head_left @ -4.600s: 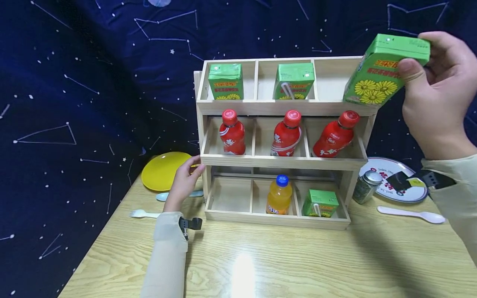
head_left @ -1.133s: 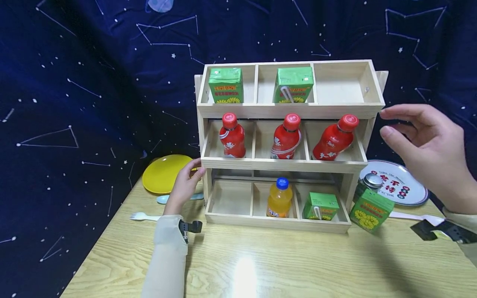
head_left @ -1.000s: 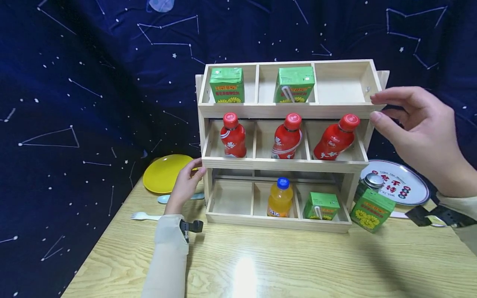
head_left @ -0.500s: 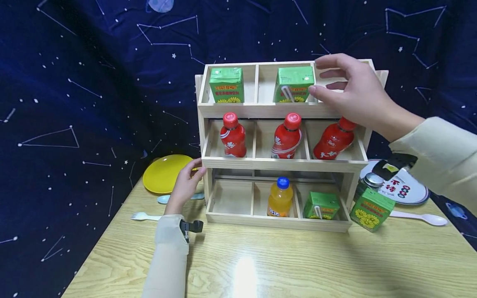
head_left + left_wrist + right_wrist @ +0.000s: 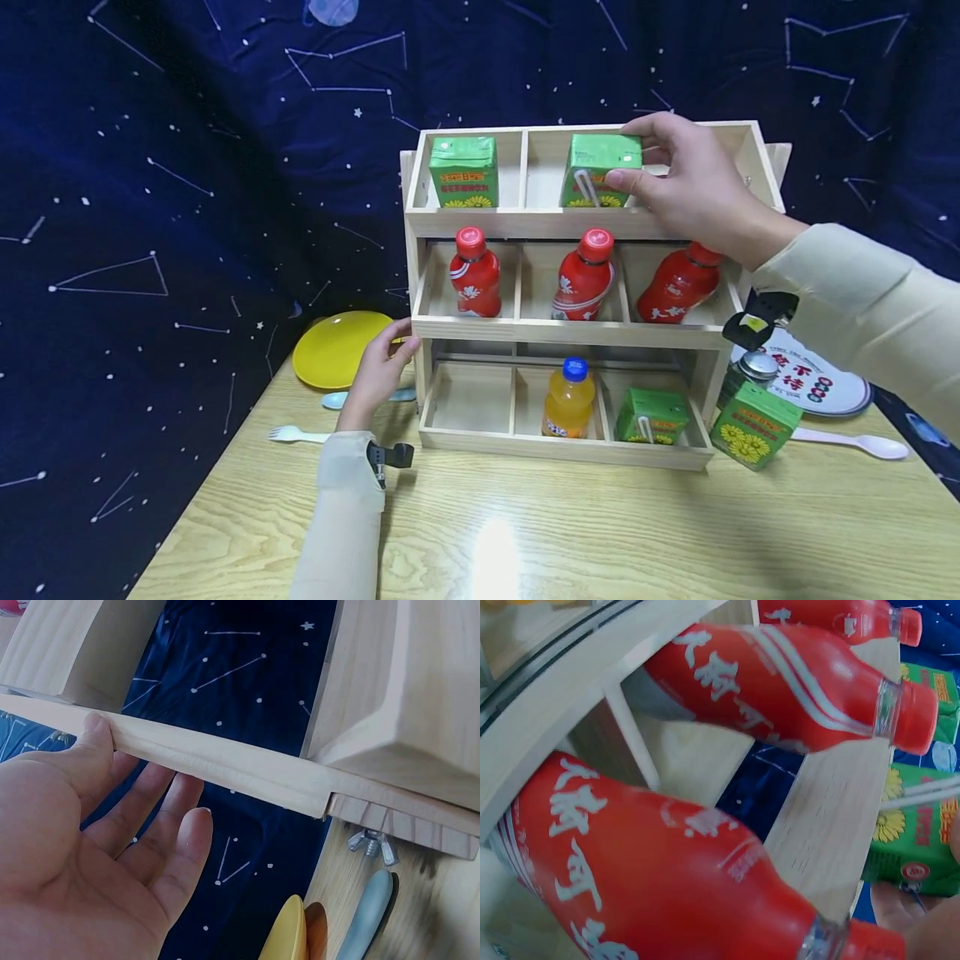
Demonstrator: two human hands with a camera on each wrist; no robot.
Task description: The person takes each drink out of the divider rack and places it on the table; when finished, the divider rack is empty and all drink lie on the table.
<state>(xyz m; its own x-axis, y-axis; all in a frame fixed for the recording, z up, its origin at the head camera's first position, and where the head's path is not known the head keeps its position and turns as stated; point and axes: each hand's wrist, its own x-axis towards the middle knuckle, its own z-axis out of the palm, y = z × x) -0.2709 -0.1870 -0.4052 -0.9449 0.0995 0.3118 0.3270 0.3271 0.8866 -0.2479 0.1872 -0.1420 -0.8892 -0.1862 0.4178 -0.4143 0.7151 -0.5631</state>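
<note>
On the three-tier wooden shelf point(image 5: 517, 223), my right hand point(image 5: 693, 183) grips a green drink carton point(image 5: 600, 152) in the top middle compartment. Its thumb lies across the carton's front and the fingers reach round the right side. In the right wrist view that carton point(image 5: 909, 847), with its straw, shows at the right edge behind red bottles. My left hand point(image 5: 377, 375) holds the shelf's left side post point(image 5: 225, 769), thumb on the near face and fingers behind. Another green carton point(image 5: 463, 171) stands in the top left compartment.
Red bottles point(image 5: 476, 279) fill the middle tier. An orange drink bottle point(image 5: 567, 404) and a carton point(image 5: 651, 417) sit below. A tilted carton point(image 5: 753, 427), shaker point(image 5: 757, 365), white plate point(image 5: 832, 392) and spoon point(image 5: 877, 447) lie right; a yellow plate point(image 5: 330, 350) and fork point(image 5: 292, 434) left.
A carton from the right hand now stands on the table right of the shelf. The right hand has moved up and left and taken hold of the top middle carton. The left hand stays.
</note>
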